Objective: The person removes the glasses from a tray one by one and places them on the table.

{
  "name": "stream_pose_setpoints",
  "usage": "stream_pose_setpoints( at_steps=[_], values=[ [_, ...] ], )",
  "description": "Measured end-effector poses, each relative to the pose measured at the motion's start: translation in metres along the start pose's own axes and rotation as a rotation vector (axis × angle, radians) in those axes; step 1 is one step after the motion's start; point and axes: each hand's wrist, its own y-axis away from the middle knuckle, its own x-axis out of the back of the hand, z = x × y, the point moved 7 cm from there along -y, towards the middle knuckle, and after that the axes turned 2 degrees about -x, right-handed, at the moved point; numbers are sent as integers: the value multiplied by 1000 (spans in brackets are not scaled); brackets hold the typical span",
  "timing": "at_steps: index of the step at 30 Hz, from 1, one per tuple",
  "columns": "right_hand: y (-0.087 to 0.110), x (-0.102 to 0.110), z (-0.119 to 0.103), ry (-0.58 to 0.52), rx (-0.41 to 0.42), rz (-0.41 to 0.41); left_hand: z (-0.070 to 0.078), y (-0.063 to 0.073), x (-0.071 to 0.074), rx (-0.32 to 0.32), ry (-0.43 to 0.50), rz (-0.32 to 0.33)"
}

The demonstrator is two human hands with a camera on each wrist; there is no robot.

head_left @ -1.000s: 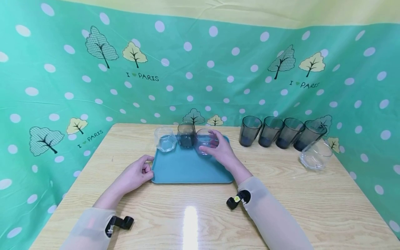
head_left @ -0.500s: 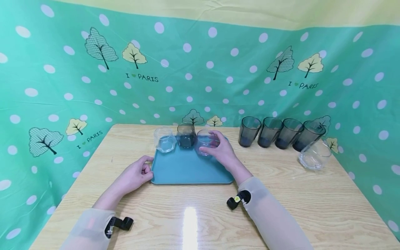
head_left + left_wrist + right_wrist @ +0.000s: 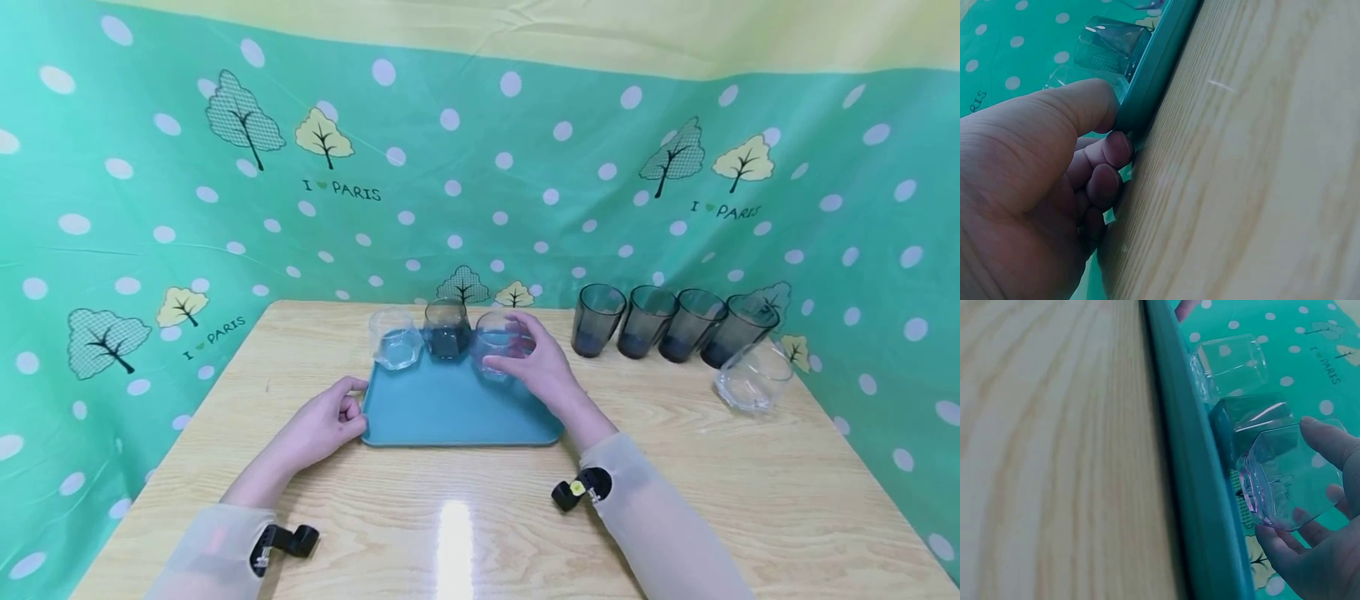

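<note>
My right hand (image 3: 536,362) grips a clear, pink-tinted glass (image 3: 492,343) at the back right of a blue tray (image 3: 457,417). In the right wrist view, thumb and fingers spread around this faceted glass (image 3: 1291,475). To its left on the tray stand a smoky grey glass (image 3: 447,333) and a clear glass (image 3: 396,342), both upright along the back. My left hand (image 3: 322,421) holds the tray's left side near the front corner, index finger and thumb at the rim, other fingers curled. The left wrist view has the thumb against the tray corner (image 3: 1144,94).
Several tall smoky grey tumblers (image 3: 598,321) stand in a row at the back right of the wooden table (image 3: 675,467). In front of the rightmost one sits a tilted-looking clear glass (image 3: 752,379). A green dotted cloth (image 3: 420,183) hangs behind the table.
My right hand and the pink-tinted glass have shifted slightly right, widening the gap to the smoky glass. The left hand stays at the tray; the head view has tilted a little.
</note>
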Motion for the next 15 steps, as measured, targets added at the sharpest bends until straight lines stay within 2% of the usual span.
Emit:
stream_pose_setpoints(
  at_steps=[7,15],
  values=[
    [11,11,-16,-6,36,3,0,0,0,-3,-3,0],
    [25,29,-27,4,38,19,2,1,0,-5,-6,-7]
  ],
)
